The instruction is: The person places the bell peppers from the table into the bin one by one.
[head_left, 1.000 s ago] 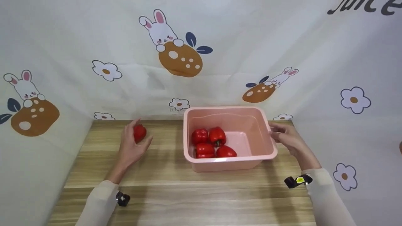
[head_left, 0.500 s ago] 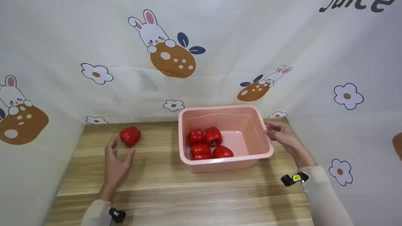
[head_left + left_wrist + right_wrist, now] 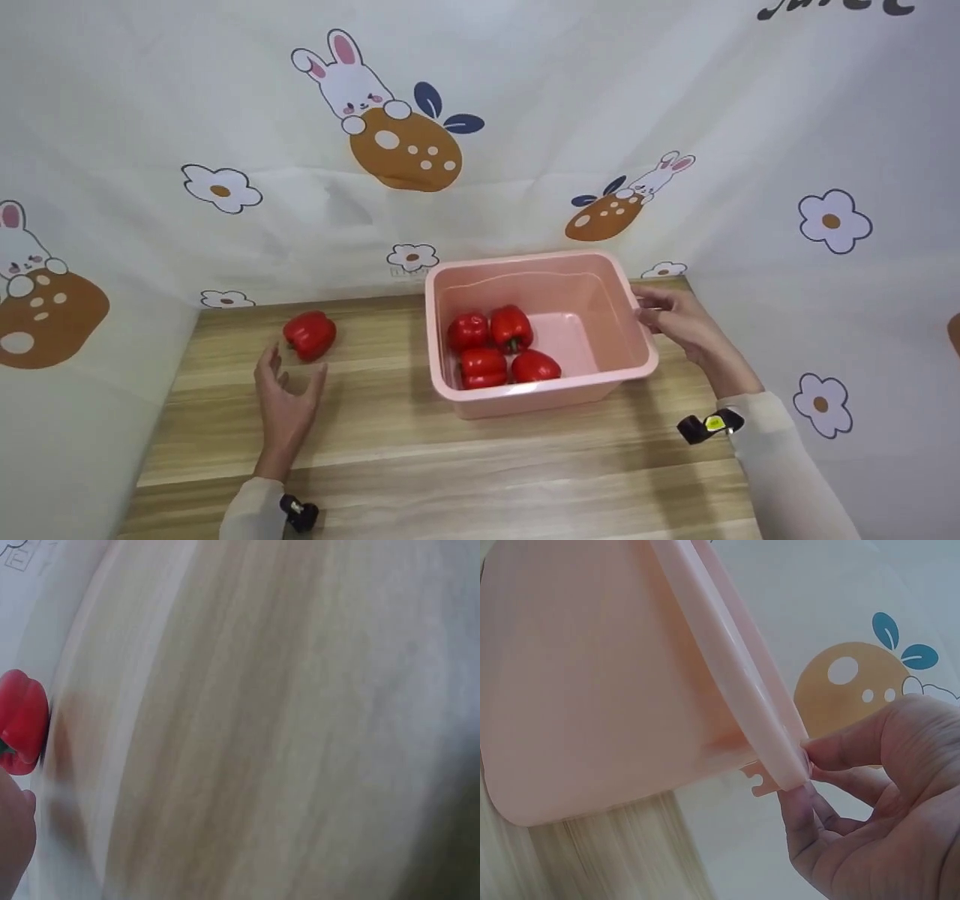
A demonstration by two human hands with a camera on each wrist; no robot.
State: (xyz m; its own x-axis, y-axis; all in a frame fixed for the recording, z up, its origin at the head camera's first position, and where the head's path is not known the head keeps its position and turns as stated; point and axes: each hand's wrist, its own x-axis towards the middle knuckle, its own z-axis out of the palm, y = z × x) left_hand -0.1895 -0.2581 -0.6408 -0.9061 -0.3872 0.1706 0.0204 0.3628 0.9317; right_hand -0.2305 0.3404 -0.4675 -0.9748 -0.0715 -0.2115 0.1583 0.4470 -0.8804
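A red bell pepper (image 3: 310, 335) lies on the wooden table toward the back left. Just in front of it is my left hand (image 3: 289, 405), thumb and fingers spread apart and holding nothing. In the left wrist view the pepper (image 3: 22, 724) shows its green stem at the left edge, beside part of the hand. My right hand (image 3: 679, 322) pinches the right rim of a pink plastic bin (image 3: 540, 394). The right wrist view shows thumb and fingers on that rim (image 3: 742, 682). Several red bell peppers (image 3: 484, 367) lie in the bin's left half.
A pale cloth with rabbit and flower prints (image 3: 510, 187) hangs behind the table and along both sides. The wood-grain table top (image 3: 450, 472) stretches in front of the bin and between bin and left hand.
My left hand has let go of the bell pepper and drawn back toward me, leaving it on the table. The right hand keeps its hold on the bin's rim. The head view has shifted slightly.
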